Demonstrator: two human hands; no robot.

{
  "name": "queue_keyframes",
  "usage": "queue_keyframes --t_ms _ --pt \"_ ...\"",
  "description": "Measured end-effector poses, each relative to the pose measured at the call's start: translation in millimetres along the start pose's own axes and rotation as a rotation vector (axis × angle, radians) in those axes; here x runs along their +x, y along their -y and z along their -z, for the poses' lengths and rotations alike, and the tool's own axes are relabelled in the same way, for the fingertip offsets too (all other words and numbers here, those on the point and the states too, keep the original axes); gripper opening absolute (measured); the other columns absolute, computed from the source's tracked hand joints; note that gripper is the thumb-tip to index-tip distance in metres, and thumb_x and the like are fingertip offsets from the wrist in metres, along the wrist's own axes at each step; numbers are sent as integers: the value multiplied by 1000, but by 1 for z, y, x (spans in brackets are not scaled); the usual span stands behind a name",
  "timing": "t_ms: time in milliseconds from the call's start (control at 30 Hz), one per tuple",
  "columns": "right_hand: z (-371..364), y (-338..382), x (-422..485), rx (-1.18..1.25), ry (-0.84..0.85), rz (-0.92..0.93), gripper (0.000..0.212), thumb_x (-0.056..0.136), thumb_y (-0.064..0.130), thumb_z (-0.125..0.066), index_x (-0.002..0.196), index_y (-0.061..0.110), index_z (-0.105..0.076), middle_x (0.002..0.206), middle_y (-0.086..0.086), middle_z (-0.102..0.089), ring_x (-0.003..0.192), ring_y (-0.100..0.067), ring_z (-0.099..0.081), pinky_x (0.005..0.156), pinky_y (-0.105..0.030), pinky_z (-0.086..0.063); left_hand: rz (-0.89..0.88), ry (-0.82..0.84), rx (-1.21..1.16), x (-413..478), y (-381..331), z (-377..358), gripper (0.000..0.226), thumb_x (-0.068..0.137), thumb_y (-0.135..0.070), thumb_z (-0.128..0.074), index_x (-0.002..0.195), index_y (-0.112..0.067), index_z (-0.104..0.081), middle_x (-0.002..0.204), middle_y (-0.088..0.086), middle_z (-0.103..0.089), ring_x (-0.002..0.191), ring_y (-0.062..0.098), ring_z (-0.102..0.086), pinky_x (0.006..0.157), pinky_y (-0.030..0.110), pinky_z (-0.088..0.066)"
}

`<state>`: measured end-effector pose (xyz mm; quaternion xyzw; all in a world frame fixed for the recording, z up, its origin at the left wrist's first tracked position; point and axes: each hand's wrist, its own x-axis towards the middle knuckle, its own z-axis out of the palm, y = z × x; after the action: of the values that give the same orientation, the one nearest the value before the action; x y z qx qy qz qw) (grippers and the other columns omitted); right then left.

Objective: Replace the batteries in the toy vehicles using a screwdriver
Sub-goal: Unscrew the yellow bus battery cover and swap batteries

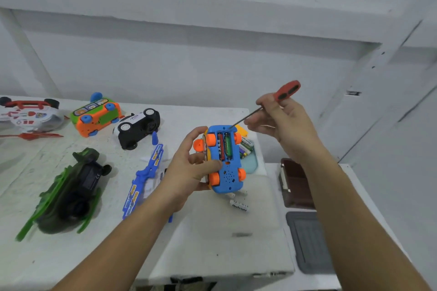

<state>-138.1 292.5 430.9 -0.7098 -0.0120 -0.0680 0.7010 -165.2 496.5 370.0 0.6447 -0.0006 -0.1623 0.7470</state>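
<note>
Head view shows your white table [212, 231] filling the lower half, with other toys [138, 129] spread toward 9 and 10 o'clock. Your blue toy car [228, 173] is held over the table just below centre. Its belly is turned up toward you, showing four orange wheels and an uncovered battery bay with two batteries [221, 146] side by side, one red and one green. Your left hand [189, 170] grips the car from its 9 o'clock side, thumb curled onto the underside and fingers wrapped behind. Your right hand [283, 123], at the car's 2 o'clock, pinches a red-handled screwdriver [287, 90] in curled fingers. The shaft slants down toward 7 o'clock, and its tip meets the car's far edge. A loose white battery [238, 205] lies on the table at the car's 6 o'clock.
</note>
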Motion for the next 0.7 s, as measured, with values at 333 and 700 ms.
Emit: queue_keyframes --t_ms 333,700 --pt "-19 -17 -52 72 -51 -6 18 103 31 -38 101 15 -46 78 -12 -68 87 -30 -73 76 -37 -61 47 19 -22 -23 7 3 63 86 4 -66 121 -46 -51 102 11 -72 90 26 -73 57 36 -58" --pt "-22 -10 -68 -132 -33 36 18 98 35 -41 96 18 -49 84 -11 -70 88 -22 -73 71 -32 -61 39 57 24 -32 2 4 64 84 6 -67 119 -45 -55 96 5 -73 82 20 -75 57 36 -59"
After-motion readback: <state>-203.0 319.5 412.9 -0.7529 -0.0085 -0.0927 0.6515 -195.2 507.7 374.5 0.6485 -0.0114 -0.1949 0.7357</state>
